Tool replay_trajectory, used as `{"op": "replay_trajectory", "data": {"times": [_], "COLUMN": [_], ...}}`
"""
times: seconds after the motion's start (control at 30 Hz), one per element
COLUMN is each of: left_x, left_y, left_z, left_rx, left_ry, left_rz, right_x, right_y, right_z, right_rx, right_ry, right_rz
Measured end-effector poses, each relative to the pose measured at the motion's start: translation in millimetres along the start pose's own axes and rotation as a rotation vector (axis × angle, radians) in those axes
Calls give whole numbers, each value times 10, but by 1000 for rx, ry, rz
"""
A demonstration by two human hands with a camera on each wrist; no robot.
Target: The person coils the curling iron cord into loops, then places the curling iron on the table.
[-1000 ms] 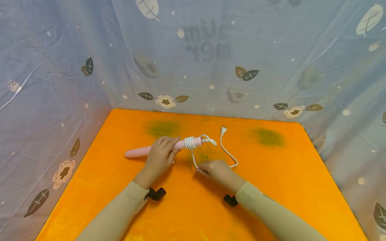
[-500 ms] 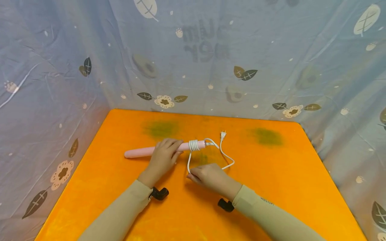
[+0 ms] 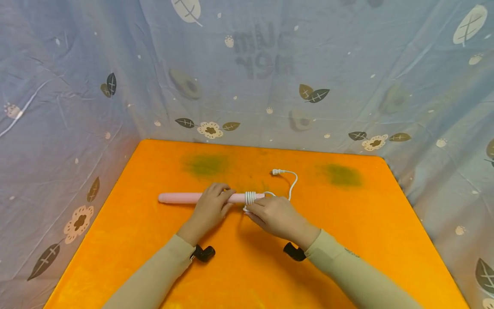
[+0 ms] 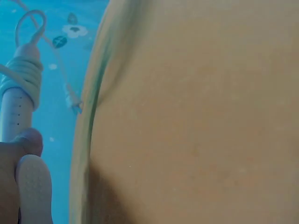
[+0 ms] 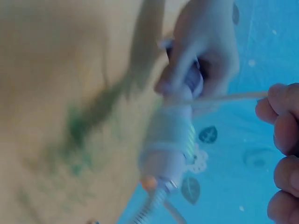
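A slim pink hair iron (image 3: 181,198) lies sideways above the orange table, its tapered end to the left. My left hand (image 3: 210,208) grips it round the middle. White cord coils (image 3: 250,197) wrap the handle near its right end. In the right wrist view, my right hand (image 5: 285,140) pinches a taut stretch of cord (image 5: 229,97) leading off the wrapped handle (image 5: 163,161). From the head, that right hand sits close against the near side of the coils and hides part of them. Small dots mark the handle (image 4: 17,114) in the left wrist view.
The cord's loose end loops behind the right hand to a white two-pin plug (image 3: 275,172). The orange table (image 3: 231,283) has dark greenish patches. A patterned cloth (image 3: 266,98) hangs at its back and sides. Black wrist mounts (image 3: 203,254) sit under both sleeves.
My right hand has drawn the cord left and nearer, then come up against the coils. The plug has swung to point left. The hair iron has levelled; my left hand keeps its grip.
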State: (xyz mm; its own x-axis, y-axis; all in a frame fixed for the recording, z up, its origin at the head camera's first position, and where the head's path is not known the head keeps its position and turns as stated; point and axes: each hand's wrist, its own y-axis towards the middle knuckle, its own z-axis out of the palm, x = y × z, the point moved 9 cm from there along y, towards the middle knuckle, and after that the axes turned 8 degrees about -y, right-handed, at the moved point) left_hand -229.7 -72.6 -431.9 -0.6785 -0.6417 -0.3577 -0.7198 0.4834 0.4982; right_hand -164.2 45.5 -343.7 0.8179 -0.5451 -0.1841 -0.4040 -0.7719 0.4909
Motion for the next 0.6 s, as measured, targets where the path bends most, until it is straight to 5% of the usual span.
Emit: {"op": "replay_trajectory", "data": {"times": [0.23,0.6], "left_x": [-111,-315], "left_y": [-86,-180], "left_z": [89,146], "left_rx": [85,142], "left_ry": [6,-35], "left_rz": [62,148], "right_x": [-222,-558], "right_y": [42,41], "right_z": [-140,-50], "right_rx": [-61,-12], "right_ry": [-23,48], "right_rz": [30,142]}}
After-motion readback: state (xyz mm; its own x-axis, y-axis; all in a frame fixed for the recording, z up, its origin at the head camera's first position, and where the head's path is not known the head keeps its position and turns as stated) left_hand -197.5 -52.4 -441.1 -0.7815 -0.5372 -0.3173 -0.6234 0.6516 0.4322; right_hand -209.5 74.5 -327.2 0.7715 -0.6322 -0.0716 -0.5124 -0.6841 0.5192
